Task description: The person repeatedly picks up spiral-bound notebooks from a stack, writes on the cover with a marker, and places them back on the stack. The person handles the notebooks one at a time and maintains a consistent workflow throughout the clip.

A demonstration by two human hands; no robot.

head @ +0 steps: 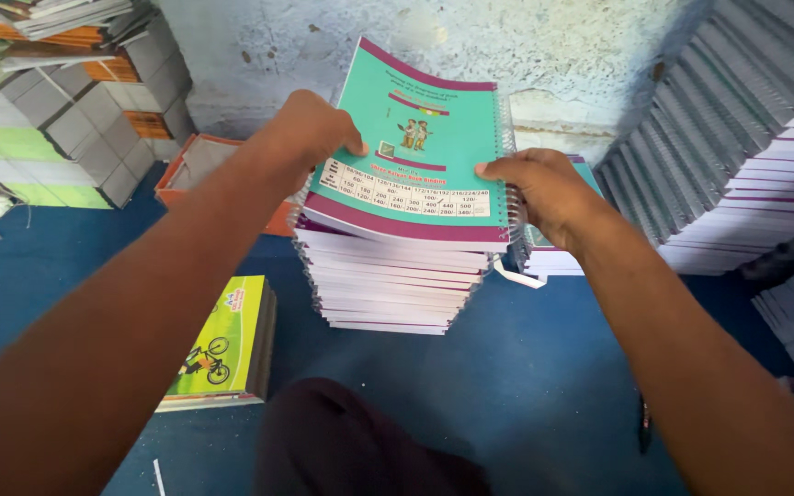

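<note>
Knee in dark cloth sits nearest me, low in the middle, over the blue floor. Left of it on the floor lies a short pile of green books with a cyclist drawn on the top cover. Past my knee stands the stack of spiral notebooks, white page edges and purple cover rims showing, straight on the floor. I hold the top notebook with both hands, its teal cover tilted up toward me, far edge raised, near edge touching the stack. My left hand grips its left edge, thumb on the cover by the pale table. My right hand is closed on its right edge at the wire spiral, thumb on top, fingers under. Just behind my right hand a lower pile of the same notebooks rests on the floor. To the right a big slanting heap of spiral-bound books leans against the wall side. On the left, an orange tray lies on the floor, and beyond it grey and green bundles are piled high. Farthest is the pale, patchy wall.
</note>
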